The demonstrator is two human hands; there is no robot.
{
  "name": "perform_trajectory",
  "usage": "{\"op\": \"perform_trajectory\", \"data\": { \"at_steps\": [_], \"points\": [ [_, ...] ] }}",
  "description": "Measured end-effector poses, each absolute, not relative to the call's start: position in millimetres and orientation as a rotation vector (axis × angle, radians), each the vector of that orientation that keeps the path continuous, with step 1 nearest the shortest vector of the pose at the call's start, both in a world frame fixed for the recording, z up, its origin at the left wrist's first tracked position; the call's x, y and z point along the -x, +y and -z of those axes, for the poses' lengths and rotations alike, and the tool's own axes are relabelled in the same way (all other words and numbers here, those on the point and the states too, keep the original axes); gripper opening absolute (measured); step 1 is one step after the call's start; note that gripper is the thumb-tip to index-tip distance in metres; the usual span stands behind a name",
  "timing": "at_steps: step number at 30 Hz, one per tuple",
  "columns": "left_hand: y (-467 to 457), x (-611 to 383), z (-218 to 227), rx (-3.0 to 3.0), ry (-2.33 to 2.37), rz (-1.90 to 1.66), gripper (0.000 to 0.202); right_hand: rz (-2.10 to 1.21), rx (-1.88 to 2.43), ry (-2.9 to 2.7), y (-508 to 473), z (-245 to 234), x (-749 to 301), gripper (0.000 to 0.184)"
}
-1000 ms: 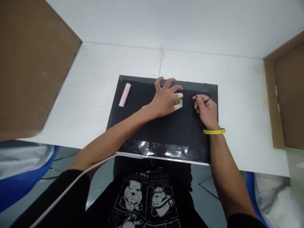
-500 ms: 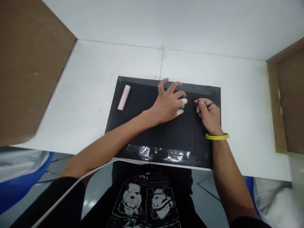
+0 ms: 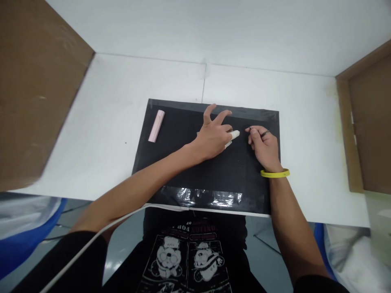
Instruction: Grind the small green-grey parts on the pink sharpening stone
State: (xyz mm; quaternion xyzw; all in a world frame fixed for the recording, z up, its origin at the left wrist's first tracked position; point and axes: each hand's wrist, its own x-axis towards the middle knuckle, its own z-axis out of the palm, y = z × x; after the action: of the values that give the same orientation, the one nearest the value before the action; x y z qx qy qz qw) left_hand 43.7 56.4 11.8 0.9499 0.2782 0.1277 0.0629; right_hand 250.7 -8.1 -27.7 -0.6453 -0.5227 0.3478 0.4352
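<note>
White covers sit on the thumb and index finger of my left hand point(image 3: 212, 140), which are pinched close together above the black mat point(image 3: 195, 175). Whatever may be between them is hidden. Its other fingers are raised and spread. Facing it from the right, my right hand point(image 3: 265, 148) is closed, thumb against index finger. A tiny dark metallic bit shows at that pinch, too small to name. A dark band point(image 3: 265, 133) shows on or between its fingers, and a yellow wristband point(image 3: 275, 173) is round the wrist. A small gap separates the hands.
A pale pink bar-shaped object point(image 3: 156, 126) lies at the mat's left. The mat rests on a white table point(image 3: 104, 122). Brown panels point(image 3: 39, 93) stand at both sides, with a white wall behind. A white cable point(image 3: 122, 219) runs along the front edge and across my left arm.
My left thumb and index finger have closed together, and a greenish thing seen between them is now hidden. The whole view has shifted slightly; my right hand keeps its pinch.
</note>
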Motion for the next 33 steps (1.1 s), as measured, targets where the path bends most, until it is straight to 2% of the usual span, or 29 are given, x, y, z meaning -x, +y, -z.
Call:
{"op": "perform_trajectory", "data": {
  "at_steps": [4,10,13,17,21,27,33],
  "points": [
    [55.2,-46.9,-19.2,-2.883,0.914,-0.308,0.022,-0.864,1.613,-1.304,-7.4,27.7,-250.3,0.04],
    [55.9,-29.7,-44.4,-2.723,1.067,-0.464,0.009,-0.86,1.63,-1.319,-7.4,26.2,-250.7,0.044],
    [59.4,4.3,-53.8,-2.57,1.31,-0.629,0.022,-0.855,1.635,-1.338,-8.9,25.3,-250.4,0.044],
    [58.0,59.6,-50.0,-2.447,1.5,-0.614,0.021,-0.834,1.653,-1.375,-11.6,24.3,-249.3,0.041],
    [39.5,89.7,-37.9,-2.508,1.463,-0.542,0.019,-0.804,1.677,-1.439,-12.7,25.0,-248.7,0.038],
    [17.7,85.1,-23.2,-2.538,1.408,-0.47,0.021,-0.762,1.733,-1.477,-14.9,28.3,-251.7,0.035],
    [11.9,83.3,-14.3,-2.479,1.422,-0.514,0.044,-0.73,1.77,-1.487,-19.2,27.9,-251.9,0.035]
  ]
}}
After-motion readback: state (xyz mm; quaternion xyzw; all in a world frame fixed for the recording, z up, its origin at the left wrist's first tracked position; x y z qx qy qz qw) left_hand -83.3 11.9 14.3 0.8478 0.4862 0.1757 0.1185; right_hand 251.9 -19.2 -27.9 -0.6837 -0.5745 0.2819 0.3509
